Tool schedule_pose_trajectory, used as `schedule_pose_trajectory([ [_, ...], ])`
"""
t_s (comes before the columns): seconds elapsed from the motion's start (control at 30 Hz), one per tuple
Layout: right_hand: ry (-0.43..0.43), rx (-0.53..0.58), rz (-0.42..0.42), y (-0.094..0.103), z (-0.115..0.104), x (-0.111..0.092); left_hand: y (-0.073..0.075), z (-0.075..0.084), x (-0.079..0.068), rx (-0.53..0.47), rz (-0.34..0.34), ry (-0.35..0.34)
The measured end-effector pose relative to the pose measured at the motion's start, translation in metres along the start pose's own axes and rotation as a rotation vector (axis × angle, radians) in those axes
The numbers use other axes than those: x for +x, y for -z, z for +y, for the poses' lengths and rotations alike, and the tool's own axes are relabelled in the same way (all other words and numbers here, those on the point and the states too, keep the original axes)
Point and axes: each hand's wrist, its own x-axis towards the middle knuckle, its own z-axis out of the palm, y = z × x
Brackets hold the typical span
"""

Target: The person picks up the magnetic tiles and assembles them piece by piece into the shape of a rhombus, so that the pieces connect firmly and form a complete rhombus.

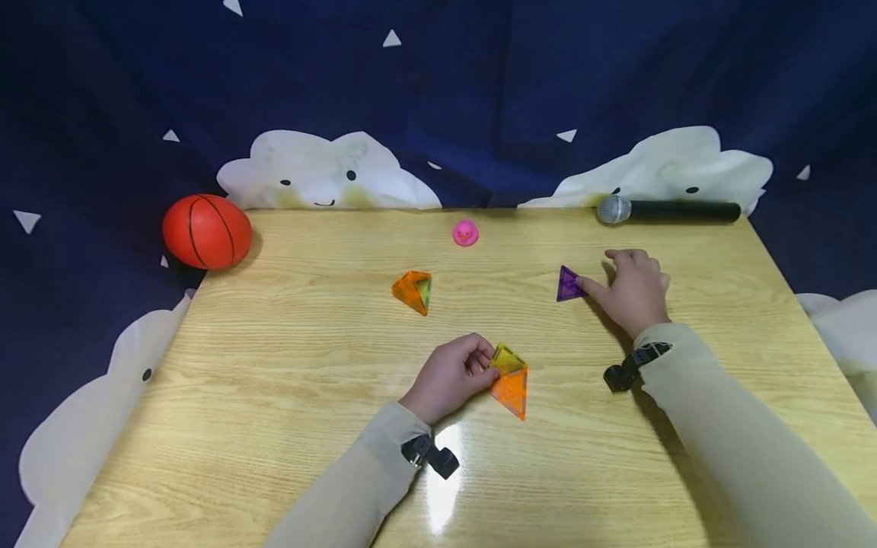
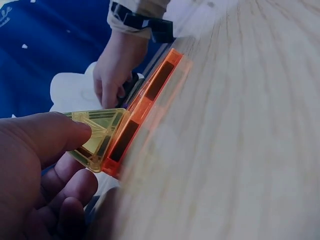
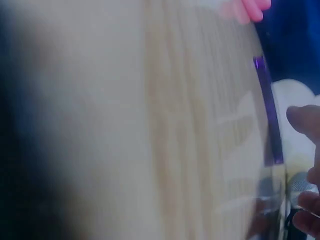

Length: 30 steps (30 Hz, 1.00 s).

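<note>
My left hand [image 1: 447, 380] pinches a yellow translucent triangular magnetic tile [image 1: 508, 358] between thumb and fingers. Joined to that tile along one edge is an orange triangular magnetic tile [image 1: 512, 394], which lies low against the tabletop in the left wrist view. A purple triangular magnetic tile [image 1: 567, 284] lies flat farther right. Over its right corner reaches the thumb of my right hand [image 1: 633, 295], the other fingers loosely bent and spread. In the right wrist view a gap shows between that thumb and the purple tile [image 3: 270, 112].
On the wooden table [image 1: 308, 365], an orange and yellow pyramid of tiles [image 1: 411, 292] stands left of centre. Behind it sits a small pink duck toy [image 1: 465, 233]. A red ball [image 1: 208, 231] rests at the back left corner, a black microphone [image 1: 685, 211] along the back right edge.
</note>
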Motion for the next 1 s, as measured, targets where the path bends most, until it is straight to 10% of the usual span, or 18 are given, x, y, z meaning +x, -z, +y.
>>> schedule_pose_trajectory([
  [1.0,-0.104,0.115,-0.189,0.0011,0.0026,-0.0009,0.0026,0.0027,0.0003,0.007,-0.005,0.018],
])
